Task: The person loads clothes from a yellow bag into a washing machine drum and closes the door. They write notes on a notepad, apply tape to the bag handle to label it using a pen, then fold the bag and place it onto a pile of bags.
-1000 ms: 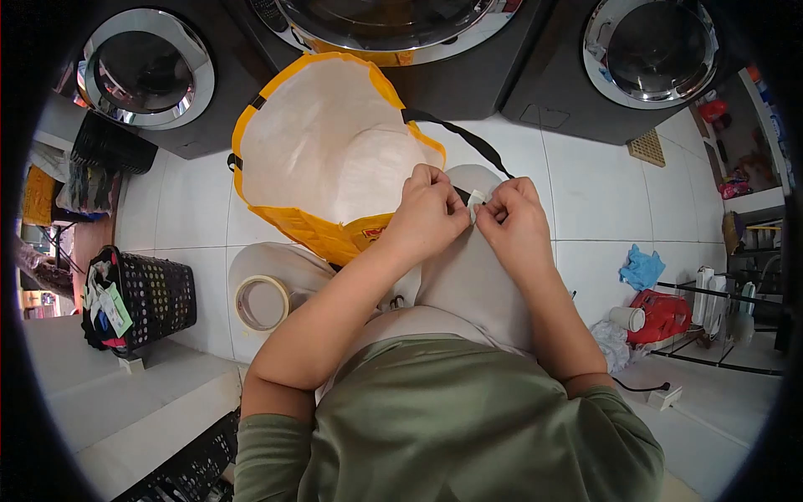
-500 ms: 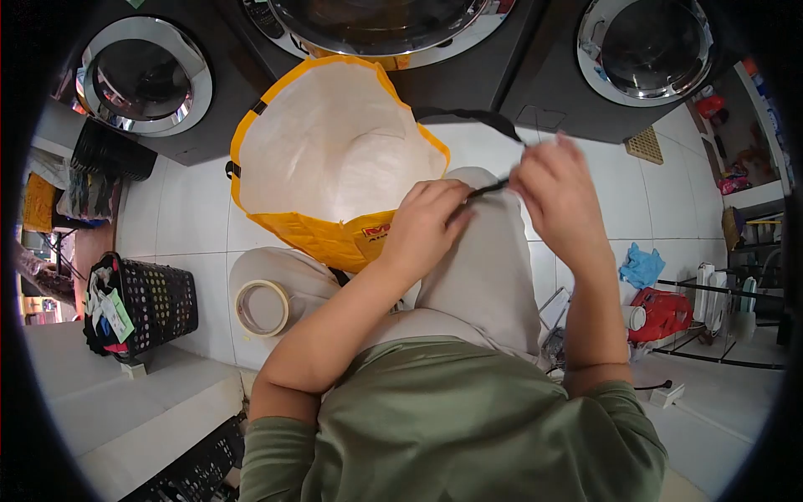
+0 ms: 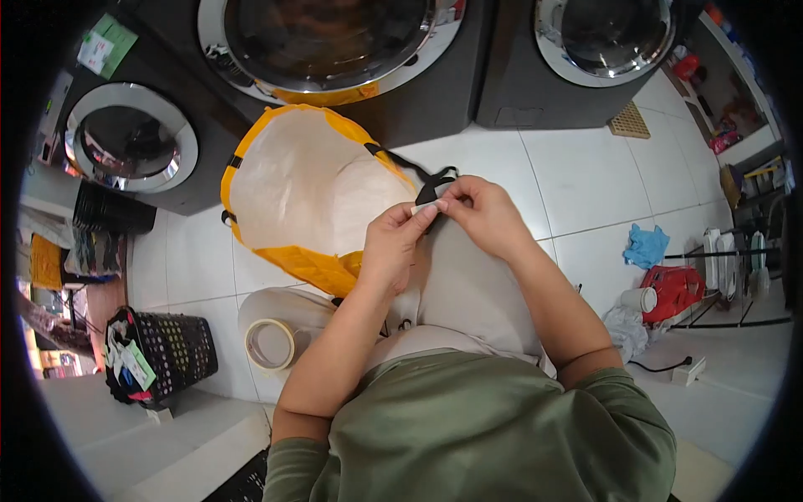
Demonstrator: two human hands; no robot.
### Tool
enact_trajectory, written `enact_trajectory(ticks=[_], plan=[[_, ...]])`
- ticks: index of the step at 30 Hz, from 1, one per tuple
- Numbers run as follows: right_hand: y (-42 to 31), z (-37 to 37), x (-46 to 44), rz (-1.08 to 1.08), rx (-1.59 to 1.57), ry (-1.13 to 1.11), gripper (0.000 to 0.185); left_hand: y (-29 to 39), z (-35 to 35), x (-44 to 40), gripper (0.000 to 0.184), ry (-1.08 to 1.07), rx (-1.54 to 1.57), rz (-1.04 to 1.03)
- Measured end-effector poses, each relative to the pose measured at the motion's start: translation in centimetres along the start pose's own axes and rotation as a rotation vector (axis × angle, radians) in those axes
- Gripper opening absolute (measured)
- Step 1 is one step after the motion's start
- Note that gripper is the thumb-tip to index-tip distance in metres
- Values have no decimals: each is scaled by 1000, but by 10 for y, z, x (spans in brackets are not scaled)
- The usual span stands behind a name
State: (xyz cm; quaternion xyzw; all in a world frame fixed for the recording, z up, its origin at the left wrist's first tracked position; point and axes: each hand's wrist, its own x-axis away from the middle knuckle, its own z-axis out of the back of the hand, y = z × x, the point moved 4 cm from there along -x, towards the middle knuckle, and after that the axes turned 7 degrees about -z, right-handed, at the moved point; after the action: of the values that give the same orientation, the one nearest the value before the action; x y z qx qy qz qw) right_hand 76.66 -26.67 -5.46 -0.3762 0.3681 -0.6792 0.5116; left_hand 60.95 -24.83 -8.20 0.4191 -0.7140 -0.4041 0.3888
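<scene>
A yellow bag [image 3: 314,263] with a pale lining stands open on the floor in front of my lap. Its black strap [image 3: 431,191] runs from the right rim to my hands. My left hand [image 3: 397,238] pinches the strap, with a small whitish piece [image 3: 425,207] at the fingertips. Close beside it, my right hand [image 3: 481,213] is pinched at the same spot, on the strap and a pale strip. The fingers partly hide both. A roll of tape [image 3: 270,345] rests by my left leg.
Dark front-loading machines [image 3: 401,113] line the far side. A black basket [image 3: 176,351] with clothes stands left. At the right are a blue cloth [image 3: 646,245], a red bag [image 3: 673,293], a wire rack [image 3: 736,251] and a plug [image 3: 687,361].
My right hand has come back in and down to meet my left hand at the strap. The view has shifted, so the machines and bag sit lower in the frame.
</scene>
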Motion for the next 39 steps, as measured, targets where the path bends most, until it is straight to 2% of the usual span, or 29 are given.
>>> enact_trajectory(ticks=[1,4,8,10,13,14,16,17,18,19,20,21,23,26,28,29,31,32,33,34,36,38,39], plan=[[0,-1,2,20,-1,44,15,-3,1,-2,17,22,1,-14],[2,-8,5,383,91,279,10,-14,10,-3,14,92,16,-20],[7,-10,3,404,219,372,11,-6,6,-8,12,65,-18,-39],[8,17,23,420,254,543,16,-12,13,-12,11,29,-34,-124],[66,61,65,209,199,655,20,-9,1,-7,10,-33,-126,-142],[109,65,76,-6,300,577,22,-8,-3,-5,9,-24,-151,-151],[226,66,128,-413,512,324,22,-7,-4,-3,9,-1,-173,-137],[285,63,172,-529,743,92,22,-5,-2,-5,9,4,-175,-113],[302,81,212,-857,825,-125,23,-4,-2,-7,9,12,-178,-92],[350,91,255,-950,668,99,27,-3,-2,-7,11,46,-187,-90],[366,110,282,-1122,612,281,30,-4,0,-7,12,46,-163,-69],[353,131,307,-1222,514,568,29,-3,2,-8,13,47,-138,-50],[393,155,353,-1159,319,954,30,-2,1,-6,19,62,-108,-38],[434,161,365,-974,357,923,35,-4,-7,-6,21,84,-69,-38],[473,157,372,-1030,402,962,38,-14,19,-16,22,-19,65,9],[483,151,365,-1050,354,998,37,-12,17,-9,19,26,40,-41],[458,148,352,-1107,310,996,31,-15,20,-7,15,61,65,-72],[460,145,350,-1021,261,943,31,-11,14,-3,14,56,23,-97],[478,147,351,-1093,406,886,31,-6,2,1,13,60,-31,-131],[484,153,353,-1035,454,778,29,0,-8,7,10,96,-119,-77],[437,177,333,-1091,653,636,32,-10,4,2,20,65,17,-95],[342,218,287,-818,752,788,26,0,-8,8,24,136,49,-109],[303,238,260,-615,713,802,23,2,-8,10,22,93,48,-162]])
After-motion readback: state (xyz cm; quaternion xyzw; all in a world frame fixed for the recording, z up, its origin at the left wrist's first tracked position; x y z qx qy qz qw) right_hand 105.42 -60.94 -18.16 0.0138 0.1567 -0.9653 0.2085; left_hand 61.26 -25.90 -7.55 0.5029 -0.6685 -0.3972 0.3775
